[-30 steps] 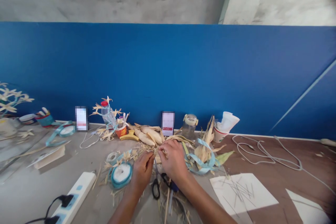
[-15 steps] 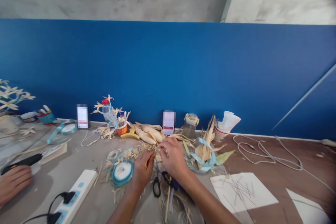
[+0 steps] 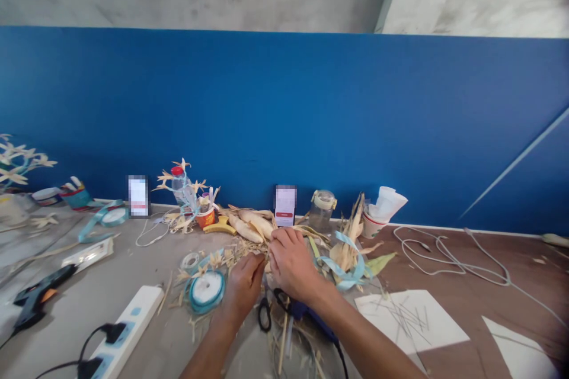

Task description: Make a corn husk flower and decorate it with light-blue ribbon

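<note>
My left hand (image 3: 243, 285) and my right hand (image 3: 291, 263) meet over a heap of dry corn husk strips (image 3: 249, 249) in the middle of the table. Both pinch a small piece of husk between the fingertips; the piece itself is mostly hidden by the fingers. Black-handled scissors (image 3: 265, 315) lie just under my wrists. A teal ribbon spool (image 3: 205, 291) sits left of my left hand. Peeled corn cobs (image 3: 249, 227) lie just beyond the hands.
A white power strip (image 3: 127, 330) and a black glue gun (image 3: 38, 296) lie at the left. A glass jar (image 3: 320, 211), paper cups (image 3: 377, 213), white cables (image 3: 444, 251) and white sheets (image 3: 411, 320) are at the right. A blue wall panel (image 3: 311, 118) backs the table.
Another person's hand at the left edge has set the glue gun down and withdrawn. My hands stay together on the husk, shifted only slightly.
</note>
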